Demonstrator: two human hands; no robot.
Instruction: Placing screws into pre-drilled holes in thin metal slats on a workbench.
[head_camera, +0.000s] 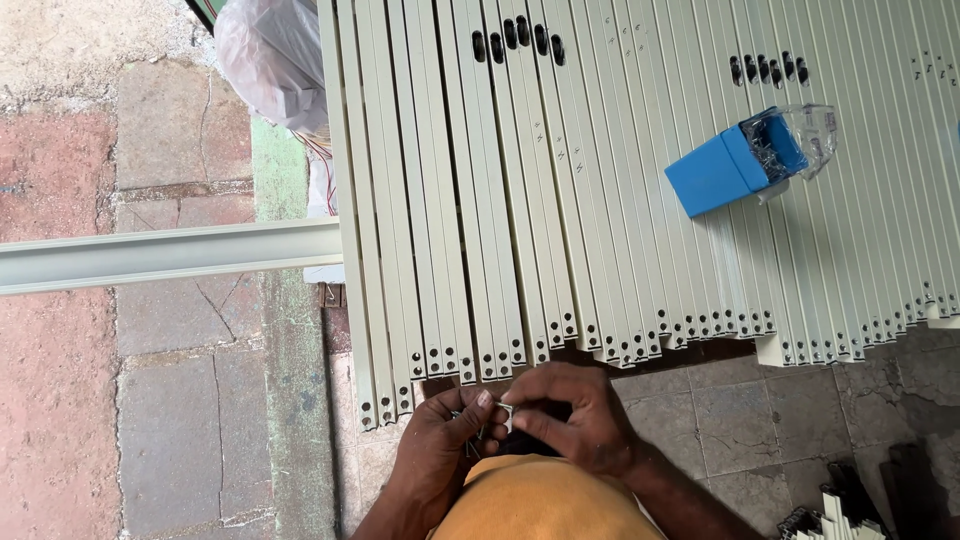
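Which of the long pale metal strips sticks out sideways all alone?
The single strip lying crosswise over the paving, left of the stack; all others lie packed side by side.

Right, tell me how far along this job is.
Done: cream metal strips lie stacked in a row, end holes lined up. In hand: left hand and right hand pinch small fasteners at the strip ends. No fasteners show in the end holes; blue box lies open.

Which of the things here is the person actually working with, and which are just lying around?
In use:
left hand and right hand, pinching small metal fasteners
cream metal strips with end holes
blue box of fasteners, apparently the supply

Lying about:
white plastic bag
long grey channel
dark and pale parts on the stone floor
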